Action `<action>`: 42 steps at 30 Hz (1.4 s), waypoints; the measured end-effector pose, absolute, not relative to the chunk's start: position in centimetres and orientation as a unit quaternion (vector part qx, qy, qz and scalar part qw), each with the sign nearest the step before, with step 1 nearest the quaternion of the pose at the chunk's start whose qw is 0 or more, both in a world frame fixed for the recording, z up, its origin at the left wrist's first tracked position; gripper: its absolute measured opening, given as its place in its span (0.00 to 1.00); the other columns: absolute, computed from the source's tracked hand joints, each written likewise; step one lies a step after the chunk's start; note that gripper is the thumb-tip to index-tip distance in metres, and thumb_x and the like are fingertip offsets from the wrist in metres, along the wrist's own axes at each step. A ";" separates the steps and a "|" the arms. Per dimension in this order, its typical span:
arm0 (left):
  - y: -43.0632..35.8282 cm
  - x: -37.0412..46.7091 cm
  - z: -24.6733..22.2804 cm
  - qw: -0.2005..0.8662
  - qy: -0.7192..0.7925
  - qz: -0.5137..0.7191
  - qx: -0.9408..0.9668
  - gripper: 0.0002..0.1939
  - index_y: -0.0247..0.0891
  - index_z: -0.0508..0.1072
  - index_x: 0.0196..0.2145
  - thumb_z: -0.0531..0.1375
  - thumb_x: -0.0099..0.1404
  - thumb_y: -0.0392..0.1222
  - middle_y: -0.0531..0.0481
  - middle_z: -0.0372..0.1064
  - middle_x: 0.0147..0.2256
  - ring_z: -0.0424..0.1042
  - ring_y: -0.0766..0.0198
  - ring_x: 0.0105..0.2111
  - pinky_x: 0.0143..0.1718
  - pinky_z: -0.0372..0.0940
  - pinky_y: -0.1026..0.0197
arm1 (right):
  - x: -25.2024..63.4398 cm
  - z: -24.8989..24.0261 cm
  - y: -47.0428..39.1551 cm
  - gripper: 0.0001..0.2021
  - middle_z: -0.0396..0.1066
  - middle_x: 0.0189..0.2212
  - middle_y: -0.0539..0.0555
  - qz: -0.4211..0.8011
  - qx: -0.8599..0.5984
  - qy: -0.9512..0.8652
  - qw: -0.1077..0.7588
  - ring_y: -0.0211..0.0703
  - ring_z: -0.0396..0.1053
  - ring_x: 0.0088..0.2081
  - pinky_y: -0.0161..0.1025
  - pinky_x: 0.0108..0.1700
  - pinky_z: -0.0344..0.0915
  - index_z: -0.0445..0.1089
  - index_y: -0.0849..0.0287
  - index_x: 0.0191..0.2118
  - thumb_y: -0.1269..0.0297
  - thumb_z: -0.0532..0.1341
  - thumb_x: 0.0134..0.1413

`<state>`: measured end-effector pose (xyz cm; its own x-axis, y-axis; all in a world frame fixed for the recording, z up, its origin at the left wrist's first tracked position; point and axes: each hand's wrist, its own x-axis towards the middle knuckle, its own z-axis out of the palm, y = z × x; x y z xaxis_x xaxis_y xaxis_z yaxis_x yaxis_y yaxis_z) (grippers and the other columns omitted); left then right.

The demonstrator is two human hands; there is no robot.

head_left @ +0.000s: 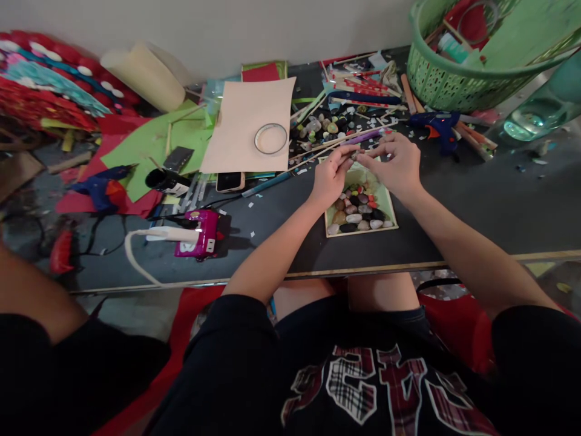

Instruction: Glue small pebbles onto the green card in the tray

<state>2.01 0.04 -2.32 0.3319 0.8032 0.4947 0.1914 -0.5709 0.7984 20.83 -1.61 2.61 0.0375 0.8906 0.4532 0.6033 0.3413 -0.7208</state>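
Observation:
Above the far side of a shallow pale-green tray (396, 213), my left hand (330, 175) and my right hand (397, 165) meet at the fingertips. Both pinch something small and dark between them, too small to name. Smooth pebbles (354, 218) in brown, black, grey and white fill the near part of the tray, with small red and green bits behind them. Part of the tray's far side is hidden by my hands. Just beyond my fingers lies a purple stick (363, 137).
A cream sheet (245, 115) bears a round ring. Loose stones (324, 126) and sticks lie behind the tray. Blue glue guns (442, 128) lie at both sides. A green basket (454, 79), a glass, and a purple power socket (207, 233) stand around. Another person's arm (36, 290) is at left.

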 end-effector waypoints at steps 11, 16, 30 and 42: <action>0.2 1.6 -2.1 0.369 0.322 0.459 0.741 0.34 0.38 0.72 0.58 0.52 0.72 0.70 0.38 0.77 0.56 0.77 0.54 0.58 0.58 0.72 0.54 | 20.8 2.4 -1.2 0.27 0.72 0.32 0.51 0.308 -0.505 -0.651 0.476 0.35 0.64 0.28 0.38 0.30 0.66 0.73 0.59 0.41 0.43 0.75 0.45; 0.5 1.6 -2.5 0.369 0.325 0.483 0.725 0.32 0.39 0.71 0.57 0.54 0.72 0.69 0.39 0.78 0.55 0.78 0.54 0.57 0.59 0.71 0.52 | 20.5 2.5 -1.9 0.31 0.76 0.37 0.52 0.194 -0.428 -0.751 0.463 0.40 0.69 0.31 0.44 0.38 0.75 0.66 0.54 0.59 0.42 0.68 0.57; 0.3 1.8 -2.1 0.388 0.321 0.490 0.712 0.31 0.40 0.72 0.55 0.57 0.70 0.69 0.39 0.77 0.55 0.78 0.53 0.57 0.59 0.72 0.52 | 20.7 0.9 -1.3 0.28 0.73 0.48 0.56 0.124 -0.383 -0.806 0.435 0.48 0.72 0.44 0.57 0.54 0.75 0.54 0.52 0.68 0.44 0.55 0.70; 0.5 1.8 -2.5 0.372 0.331 0.477 0.724 0.32 0.42 0.71 0.57 0.55 0.71 0.70 0.38 0.76 0.57 0.76 0.51 0.60 0.62 0.70 0.48 | 20.5 1.6 -1.7 0.30 0.71 0.51 0.60 0.157 -0.425 -0.788 0.418 0.55 0.73 0.50 0.61 0.56 0.73 0.57 0.51 0.65 0.40 0.57 0.66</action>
<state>1.77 0.50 -2.55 0.3261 0.8340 0.4451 0.1238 -0.5045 0.8545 20.49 -1.73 1.62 -0.2896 0.8007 0.5244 0.5391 0.5891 -0.6019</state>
